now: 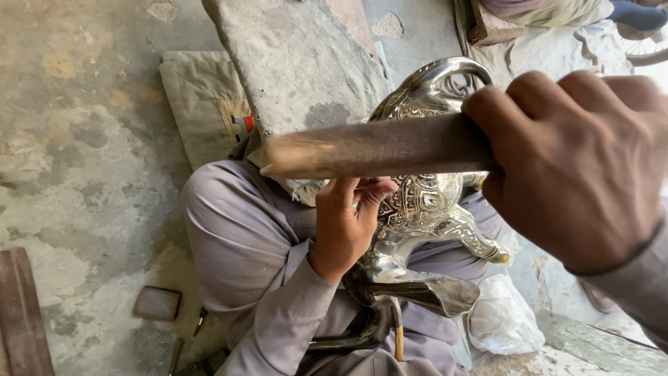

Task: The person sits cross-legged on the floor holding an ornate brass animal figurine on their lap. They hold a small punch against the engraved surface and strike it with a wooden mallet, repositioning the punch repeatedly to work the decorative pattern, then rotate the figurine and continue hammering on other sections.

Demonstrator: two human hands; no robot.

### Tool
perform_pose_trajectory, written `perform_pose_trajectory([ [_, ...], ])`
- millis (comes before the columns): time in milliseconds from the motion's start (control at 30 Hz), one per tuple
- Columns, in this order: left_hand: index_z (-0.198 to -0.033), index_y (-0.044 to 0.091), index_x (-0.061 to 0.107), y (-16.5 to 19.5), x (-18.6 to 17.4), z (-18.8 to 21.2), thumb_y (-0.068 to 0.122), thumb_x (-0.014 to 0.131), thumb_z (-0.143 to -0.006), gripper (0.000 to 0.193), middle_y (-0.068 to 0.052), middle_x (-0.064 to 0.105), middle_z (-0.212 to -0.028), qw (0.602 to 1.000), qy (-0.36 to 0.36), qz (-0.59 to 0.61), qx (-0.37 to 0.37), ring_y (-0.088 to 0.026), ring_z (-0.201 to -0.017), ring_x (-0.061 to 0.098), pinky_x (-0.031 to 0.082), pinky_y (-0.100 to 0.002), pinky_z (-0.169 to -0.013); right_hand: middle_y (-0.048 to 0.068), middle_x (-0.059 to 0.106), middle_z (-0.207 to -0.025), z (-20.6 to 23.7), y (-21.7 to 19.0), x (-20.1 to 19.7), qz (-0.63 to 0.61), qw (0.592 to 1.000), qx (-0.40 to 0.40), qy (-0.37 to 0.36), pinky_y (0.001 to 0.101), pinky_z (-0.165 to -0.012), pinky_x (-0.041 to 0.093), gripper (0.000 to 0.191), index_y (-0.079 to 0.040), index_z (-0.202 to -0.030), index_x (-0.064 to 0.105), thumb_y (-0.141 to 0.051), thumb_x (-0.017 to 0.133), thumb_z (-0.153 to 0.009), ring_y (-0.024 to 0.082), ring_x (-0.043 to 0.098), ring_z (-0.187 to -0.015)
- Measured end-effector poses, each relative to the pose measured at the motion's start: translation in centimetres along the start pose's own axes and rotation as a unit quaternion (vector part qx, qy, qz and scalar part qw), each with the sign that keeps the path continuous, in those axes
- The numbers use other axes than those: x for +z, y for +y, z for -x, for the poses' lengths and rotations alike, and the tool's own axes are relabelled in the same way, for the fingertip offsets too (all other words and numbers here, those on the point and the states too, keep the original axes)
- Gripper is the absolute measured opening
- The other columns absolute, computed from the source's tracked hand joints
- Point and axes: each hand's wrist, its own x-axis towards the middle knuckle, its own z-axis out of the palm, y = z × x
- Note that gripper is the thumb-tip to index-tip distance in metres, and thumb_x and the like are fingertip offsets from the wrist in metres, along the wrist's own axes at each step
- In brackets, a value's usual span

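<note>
I saw the right hand (577, 167) clenched round a smooth, brown wooden tool handle (376, 147), raised just above the embossed silver teapot (421, 198). The left hand (346, 223) gripped the teapot's left side, steadying the shiny, ornate vessel over the lap in the scene's middle.

Soft daylight, blown-out glare upper right, motion-blurred wooden handle (376, 147).
</note>
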Motion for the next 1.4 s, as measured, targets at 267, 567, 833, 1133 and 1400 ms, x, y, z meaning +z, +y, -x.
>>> perform_pose_trajectory([
  [267, -0.116, 0.002, 0.061, -0.3, 1.0, 0.4, 0.003, 0.067, -0.102, 0.015, -0.007, 0.073, -0.100, 0.996, -0.014, -0.027, 0.085, -0.018, -0.089, 0.075, 0.063, -0.028, -0.074, -0.001, 0.072, -0.085, 2.6, 1.1, 1.2, -0.030, 0.997, 0.001, 0.066, 0.0337, -0.070, 0.050, 0.023, -0.019, -0.105, 0.071, -0.027, 0.078, -0.085, 0.015, 0.066, -0.073],
  [567, -0.120, 0.000, 0.053, 0.6, 0.6, 1.0, 0.013, 0.064, -0.114, 0.019, -0.011, 0.066, -0.103, 0.997, 0.045, 0.066, -0.024, -0.012, -0.087, 0.069, 0.061, -0.030, -0.081, 0.012, 0.071, -0.089, 13.6, 3.5, 2.9, -0.277, 0.918, 0.284, 0.006, 0.0366, -0.072, 0.053, 0.031, -0.004, -0.109, 0.069, -0.014, 0.082, -0.083, 0.026, 0.069, -0.077],
  [833, -0.128, 0.001, 0.042, 4.0, 6.5, 1.0, 0.009, 0.064, -0.104, 0.033, -0.012, 0.070, -0.101, 0.991, 0.037, 0.082, -0.098, -0.014, -0.087, 0.072, 0.065, -0.028, -0.076, 0.009, 0.073, -0.097, 22.2, 3.3, 9.9, -0.540, 0.662, 0.519, -0.022, 0.0307, -0.072, 0.054, 0.038, 0.001, -0.118, 0.063, -0.012, 0.081, -0.088, 0.014, 0.067, -0.083],
  [1133, -0.119, 0.000, 0.049, 4.2, 13.8, 0.0, 0.012, 0.068, -0.105, 0.027, -0.010, 0.069, -0.103, 0.998, -0.042, -0.009, -0.038, -0.011, -0.084, 0.071, 0.064, -0.024, -0.075, 0.011, 0.071, -0.101, 24.4, 8.2, 10.6, -0.457, 0.765, 0.450, 0.058, 0.0335, -0.081, 0.055, 0.040, 0.002, -0.122, 0.057, -0.008, 0.078, -0.089, 0.021, 0.072, -0.089],
  [1400, -0.118, -0.001, 0.051, 3.9, 15.0, 0.7, 0.016, 0.065, -0.106, 0.025, -0.007, 0.069, -0.099, 0.994, -0.048, -0.093, -0.038, -0.009, -0.081, 0.071, 0.059, -0.022, -0.064, 0.018, 0.069, -0.109, 18.8, 13.1, 8.2, -0.376, 0.885, 0.228, 0.153, 0.0440, -0.085, 0.056, 0.044, -0.001, -0.128, 0.059, 0.003, 0.072, -0.087, 0.035, 0.070, -0.098],
])
